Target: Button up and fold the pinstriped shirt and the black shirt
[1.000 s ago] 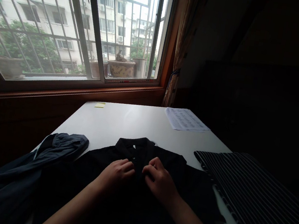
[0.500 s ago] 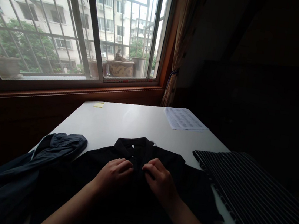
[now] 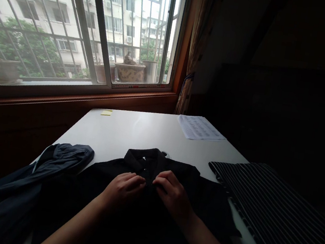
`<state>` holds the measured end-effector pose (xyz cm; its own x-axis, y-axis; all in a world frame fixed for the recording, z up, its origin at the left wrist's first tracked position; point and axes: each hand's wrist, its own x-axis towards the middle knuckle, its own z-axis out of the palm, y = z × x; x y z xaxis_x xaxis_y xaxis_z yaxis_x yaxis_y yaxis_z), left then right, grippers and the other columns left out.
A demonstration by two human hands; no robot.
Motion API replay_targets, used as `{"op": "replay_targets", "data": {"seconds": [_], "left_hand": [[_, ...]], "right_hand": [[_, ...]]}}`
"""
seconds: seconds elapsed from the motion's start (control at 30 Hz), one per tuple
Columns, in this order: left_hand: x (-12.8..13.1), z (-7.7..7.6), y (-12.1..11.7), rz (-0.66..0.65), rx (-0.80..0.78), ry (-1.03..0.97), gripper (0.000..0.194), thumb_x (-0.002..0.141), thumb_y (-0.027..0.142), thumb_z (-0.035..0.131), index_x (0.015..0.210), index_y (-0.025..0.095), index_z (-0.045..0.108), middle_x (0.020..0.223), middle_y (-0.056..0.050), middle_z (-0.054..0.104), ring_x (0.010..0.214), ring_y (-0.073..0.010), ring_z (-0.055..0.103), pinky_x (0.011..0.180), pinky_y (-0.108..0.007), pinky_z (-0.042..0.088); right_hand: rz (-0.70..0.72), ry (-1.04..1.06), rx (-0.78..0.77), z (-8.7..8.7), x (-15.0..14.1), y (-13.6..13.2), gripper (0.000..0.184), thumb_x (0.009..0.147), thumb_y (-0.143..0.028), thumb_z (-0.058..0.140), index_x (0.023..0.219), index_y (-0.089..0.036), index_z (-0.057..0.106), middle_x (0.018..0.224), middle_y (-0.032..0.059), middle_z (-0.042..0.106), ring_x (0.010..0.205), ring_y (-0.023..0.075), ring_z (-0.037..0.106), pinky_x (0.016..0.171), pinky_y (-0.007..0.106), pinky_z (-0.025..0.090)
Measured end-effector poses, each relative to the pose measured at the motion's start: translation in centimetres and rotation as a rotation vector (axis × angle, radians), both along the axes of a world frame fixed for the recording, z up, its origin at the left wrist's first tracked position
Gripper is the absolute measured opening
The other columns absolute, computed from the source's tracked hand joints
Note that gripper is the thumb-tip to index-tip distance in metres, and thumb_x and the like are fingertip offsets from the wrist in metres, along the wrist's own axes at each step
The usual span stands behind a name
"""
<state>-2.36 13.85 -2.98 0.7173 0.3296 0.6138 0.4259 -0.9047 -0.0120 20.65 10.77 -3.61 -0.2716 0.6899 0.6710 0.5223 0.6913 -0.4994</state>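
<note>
A black collared shirt lies spread face up, its collar pointing away from me. A small button shows on the placket just below the collar. My left hand is closed on the left side of the placket, fingertips pinching the cloth. Across a narrow gap, my right hand pinches the opposite edge of the placket with thumb and fingers. Dark cloth and shadow hide exactly what lies between the fingertips.
The white table carries a yellow sticky note and printed sheets at its far side. A dark blue-grey garment is bunched at left; striped dark cloth lies at right. A barred window stands beyond.
My right hand has shifted slightly left, toward my left hand, bringing the shirt's edge with it. The left hand stays almost in place.
</note>
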Motion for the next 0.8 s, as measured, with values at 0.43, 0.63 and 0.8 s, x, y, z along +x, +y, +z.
{"op": "replay_targets", "data": {"seconds": [0.43, 0.63, 0.8], "left_hand": [[0.20, 0.43, -0.55, -0.032, -0.022, -0.062, 0.013, 0.100, 0.018, 0.051, 0.097, 0.017, 0.064, 0.087, -0.005, 0.072, 0.065, -0.0129, 0.061, 0.061, -0.029, 0.049], [0.17, 0.60, -0.68, -0.047, -0.183, -0.101, 0.016, 0.102, 0.021, 0.049, 0.104, 0.015, 0.063, 0.075, -0.002, 0.065, 0.061, -0.0122, 0.055, 0.061, -0.027, 0.048], [0.11, 0.61, -0.63, -0.068, -0.223, -0.083, 0.019, 0.103, 0.024, 0.047, 0.104, 0.016, 0.064, 0.076, -0.003, 0.065, 0.063, -0.0126, 0.056, 0.062, -0.027, 0.047]], "right_hand": [[0.089, -0.022, -0.038, 0.00, -0.14, -0.09, 0.018, 0.098, -0.015, 0.053, 0.105, -0.026, 0.065, 0.101, 0.0042, 0.061, 0.091, 0.0173, 0.065, 0.083, 0.031, 0.058], [0.121, -0.012, -0.074, -0.02, -0.06, 0.02, 0.017, 0.099, -0.017, 0.051, 0.102, -0.026, 0.066, 0.101, 0.0040, 0.060, 0.089, 0.0159, 0.065, 0.082, 0.029, 0.057], [0.157, -0.018, -0.113, -0.28, 0.07, 0.21, 0.017, 0.100, -0.018, 0.051, 0.101, -0.025, 0.066, 0.099, 0.0032, 0.060, 0.085, 0.0145, 0.064, 0.079, 0.027, 0.057]]}}
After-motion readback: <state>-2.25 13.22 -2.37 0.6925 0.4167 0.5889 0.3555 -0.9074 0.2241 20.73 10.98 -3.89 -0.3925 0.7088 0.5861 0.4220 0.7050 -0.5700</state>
